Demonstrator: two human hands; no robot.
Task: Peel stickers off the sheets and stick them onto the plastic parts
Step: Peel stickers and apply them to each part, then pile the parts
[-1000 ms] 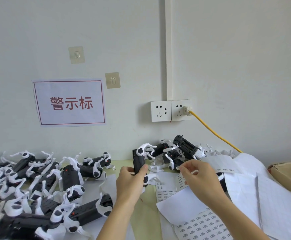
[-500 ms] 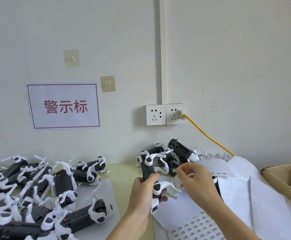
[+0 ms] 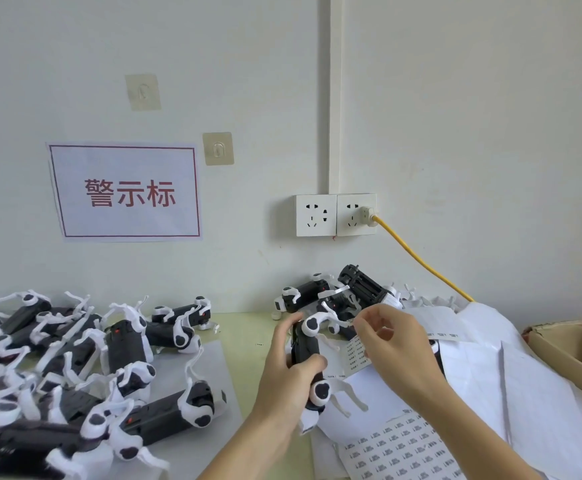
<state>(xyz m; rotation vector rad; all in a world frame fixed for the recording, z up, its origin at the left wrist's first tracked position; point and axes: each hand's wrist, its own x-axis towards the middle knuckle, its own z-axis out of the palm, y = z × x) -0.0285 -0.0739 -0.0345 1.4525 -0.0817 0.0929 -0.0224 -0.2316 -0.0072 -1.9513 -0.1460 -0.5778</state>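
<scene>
Glossy black-and-white plastic part (image 3: 308,362), matt white paper sticker sheets (image 3: 400,448)

— What's hanging on the wall (image 3: 456,116) up beyond the hand?
— A red-bordered sign (image 3: 125,192), two stick-on hooks (image 3: 218,148), a double socket (image 3: 335,215).
— And off to its right?
— A yellow cable (image 3: 421,263) is running down from the socket; a cardboard box (image 3: 566,351) is sitting on the tabletop (image 3: 244,327).

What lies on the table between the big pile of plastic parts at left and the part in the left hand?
Head view: bare greenish table and the white sheet edge under the pile; nothing else before the held part.
</scene>
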